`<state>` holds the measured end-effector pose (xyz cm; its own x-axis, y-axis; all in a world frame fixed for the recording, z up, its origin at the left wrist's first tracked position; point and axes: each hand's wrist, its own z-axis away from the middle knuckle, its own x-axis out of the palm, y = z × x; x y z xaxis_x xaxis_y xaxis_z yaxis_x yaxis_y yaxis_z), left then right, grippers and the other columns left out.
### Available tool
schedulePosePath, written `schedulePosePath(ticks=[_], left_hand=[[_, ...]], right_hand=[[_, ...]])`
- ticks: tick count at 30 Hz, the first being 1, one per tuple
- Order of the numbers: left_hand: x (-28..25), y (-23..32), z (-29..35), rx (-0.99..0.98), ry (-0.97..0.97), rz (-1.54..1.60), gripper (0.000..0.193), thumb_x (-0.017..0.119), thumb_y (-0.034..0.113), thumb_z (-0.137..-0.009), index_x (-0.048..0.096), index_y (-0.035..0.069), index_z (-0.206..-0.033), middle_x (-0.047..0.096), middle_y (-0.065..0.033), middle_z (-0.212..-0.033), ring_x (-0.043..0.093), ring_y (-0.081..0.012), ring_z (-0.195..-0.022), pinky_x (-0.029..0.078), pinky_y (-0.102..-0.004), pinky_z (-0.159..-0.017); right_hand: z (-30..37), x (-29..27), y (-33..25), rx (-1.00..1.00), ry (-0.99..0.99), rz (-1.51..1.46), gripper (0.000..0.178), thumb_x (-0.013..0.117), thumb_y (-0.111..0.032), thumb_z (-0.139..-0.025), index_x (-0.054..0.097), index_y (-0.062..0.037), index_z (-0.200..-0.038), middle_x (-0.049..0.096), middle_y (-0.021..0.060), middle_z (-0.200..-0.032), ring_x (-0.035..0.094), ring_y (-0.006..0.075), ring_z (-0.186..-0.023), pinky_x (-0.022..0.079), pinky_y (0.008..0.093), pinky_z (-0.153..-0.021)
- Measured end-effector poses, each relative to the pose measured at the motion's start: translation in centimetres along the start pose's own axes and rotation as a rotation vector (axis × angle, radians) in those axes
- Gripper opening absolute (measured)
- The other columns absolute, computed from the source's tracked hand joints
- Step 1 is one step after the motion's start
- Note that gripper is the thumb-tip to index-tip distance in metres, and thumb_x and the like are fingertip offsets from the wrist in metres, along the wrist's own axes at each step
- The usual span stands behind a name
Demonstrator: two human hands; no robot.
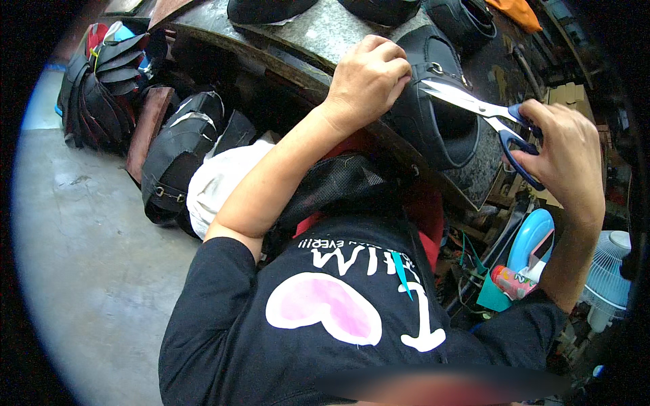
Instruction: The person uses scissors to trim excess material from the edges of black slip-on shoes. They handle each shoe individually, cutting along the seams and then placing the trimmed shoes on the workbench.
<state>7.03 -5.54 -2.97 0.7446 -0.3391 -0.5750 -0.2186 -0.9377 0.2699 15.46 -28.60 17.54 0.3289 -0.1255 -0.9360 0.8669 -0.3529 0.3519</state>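
A black shoe (421, 128) with a metal buckle on its strap rests at the edge of the stone-topped bench. My left hand (369, 78) is closed in a pinch right beside the strap; whatever lies between its fingertips is too small or hidden to make out. In my right hand (565, 145) is a pair of scissors (477, 108) with dark blue handles, thumb and fingers in the loops. The blades are a little apart and point left, over the shoe's opening near the buckle.
More black shoes (464, 24) stand along the far side of the bench (311, 34). Stacked black shoe pieces (98, 101) and a buckled black shoe (172, 169) are at left, beside a white cloth (220, 179). A pale blue fan (608, 277) stands at lower right.
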Motion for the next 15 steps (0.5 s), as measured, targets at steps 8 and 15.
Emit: schedulePosePath(ticks=[8, 15], left_hand=[[0.2, 0.5, -0.8, 0.075, 0.006, -0.072, 0.009, 0.072, 0.014, -0.076, 0.069, 0.008, -0.082, 0.065, -0.0042, -0.095, 0.06, -0.0261, -0.1, 0.05, -0.0392, -0.089], [-0.5, 0.0, -0.1, -0.08, -0.062, -0.023, 0.01, 0.069, 0.011, -0.082, 0.064, 0.006, -0.09, 0.064, -0.0084, -0.099, 0.06, -0.0296, -0.102, 0.049, -0.0394, -0.091]], right_hand=[[-2.2, -1.2, -2.7, -0.157, 0.007, 0.178, 0.036, 0.087, -0.021, -0.063, 0.069, -0.0078, -0.091, 0.069, 0.0093, -0.078, 0.067, 0.0253, -0.081, 0.05, 0.0394, -0.078], [-2.6, -2.5, -2.4, -0.132, -0.101, 0.215, 0.034, 0.087, -0.022, -0.064, 0.069, -0.0074, -0.09, 0.068, 0.0091, -0.078, 0.066, 0.0263, -0.08, 0.05, 0.0399, -0.078]])
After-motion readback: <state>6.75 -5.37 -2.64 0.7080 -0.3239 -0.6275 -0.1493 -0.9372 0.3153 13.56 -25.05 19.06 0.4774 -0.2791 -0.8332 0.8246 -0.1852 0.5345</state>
